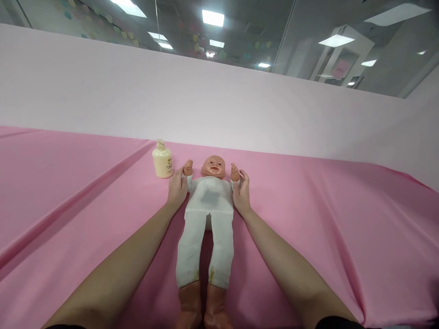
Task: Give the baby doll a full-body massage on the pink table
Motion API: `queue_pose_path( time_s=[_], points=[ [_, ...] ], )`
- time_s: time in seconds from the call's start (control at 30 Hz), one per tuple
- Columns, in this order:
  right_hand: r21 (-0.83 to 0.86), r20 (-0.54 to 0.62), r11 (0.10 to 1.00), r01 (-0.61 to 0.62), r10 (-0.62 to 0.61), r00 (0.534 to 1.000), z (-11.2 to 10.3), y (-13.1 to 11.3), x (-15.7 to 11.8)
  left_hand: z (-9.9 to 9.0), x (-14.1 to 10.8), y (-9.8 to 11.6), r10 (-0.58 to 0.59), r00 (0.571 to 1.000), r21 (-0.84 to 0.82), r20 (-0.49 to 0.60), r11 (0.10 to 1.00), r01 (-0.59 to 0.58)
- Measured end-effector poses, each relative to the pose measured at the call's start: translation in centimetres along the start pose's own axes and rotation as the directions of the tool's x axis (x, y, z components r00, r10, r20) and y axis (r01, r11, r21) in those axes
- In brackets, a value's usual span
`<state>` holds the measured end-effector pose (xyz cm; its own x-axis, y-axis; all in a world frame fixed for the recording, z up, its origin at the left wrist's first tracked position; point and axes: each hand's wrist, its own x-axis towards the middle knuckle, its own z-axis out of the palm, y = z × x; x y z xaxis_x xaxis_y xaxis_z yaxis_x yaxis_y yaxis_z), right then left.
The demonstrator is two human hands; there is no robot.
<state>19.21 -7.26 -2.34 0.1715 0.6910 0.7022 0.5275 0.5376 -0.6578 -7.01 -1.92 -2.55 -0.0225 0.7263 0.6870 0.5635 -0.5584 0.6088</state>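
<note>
A baby doll (pixel 208 196) in a white cloth suit lies on its back on the pink cloth, head at the far end and brown feet toward me. Both its arms are bent up beside its head. My left hand (pixel 177 188) is closed around the doll's arm on the left side, fingertips near its wrist. On the other side my right hand (pixel 242 194) holds the other arm, thumb in front and curved fingers on the outside. Just beyond my left hand stands a cream pump bottle (pixel 162 162) with dark lettering, upright and apart from my fingers.
Pink cloth (pixel 295 214) covers the surface, with raised folds at left and right. A white wall panel (pixel 212 105) rises behind the far edge. Above it, glass (pixel 247 41) shows ceiling lights.
</note>
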Motion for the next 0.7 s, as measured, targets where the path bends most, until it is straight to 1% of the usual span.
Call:
queue_pose_path(
  time_s=[0.17,0.27,0.37,0.47,0.57,0.7],
  points=[
    [0.038,0.033,0.999,0.02,-0.022,0.999,0.1,-0.7,0.0,-0.2,0.1,0.7,0.025,0.998,-0.007,0.052,1.0,-0.024],
    [0.024,0.083,0.999,0.041,-0.043,0.996,0.1,-0.9,0.1,0.0,0.1,0.5,0.049,0.995,0.033,0.089,0.998,-0.052],
    [0.01,0.141,0.994,0.105,-0.105,0.984,0.3,-0.4,0.0,0.4,-0.2,-0.3,0.076,0.99,0.116,0.117,0.989,-0.09],
    [0.012,0.163,0.985,0.173,-0.173,0.971,0.6,0.3,0.0,0.8,-0.5,-0.8,0.124,0.98,0.189,0.158,0.97,-0.154],
    [0.011,0.158,0.977,0.213,-0.212,0.964,0.9,0.8,-0.1,1.0,-0.7,-0.9,0.179,0.965,0.215,0.192,0.951,-0.22],
    [0.015,0.155,0.969,0.246,-0.245,0.957,1.2,1.4,0.0,0.9,-0.7,-0.7,0.194,0.96,0.215,0.199,0.948,-0.236]
  ],
)
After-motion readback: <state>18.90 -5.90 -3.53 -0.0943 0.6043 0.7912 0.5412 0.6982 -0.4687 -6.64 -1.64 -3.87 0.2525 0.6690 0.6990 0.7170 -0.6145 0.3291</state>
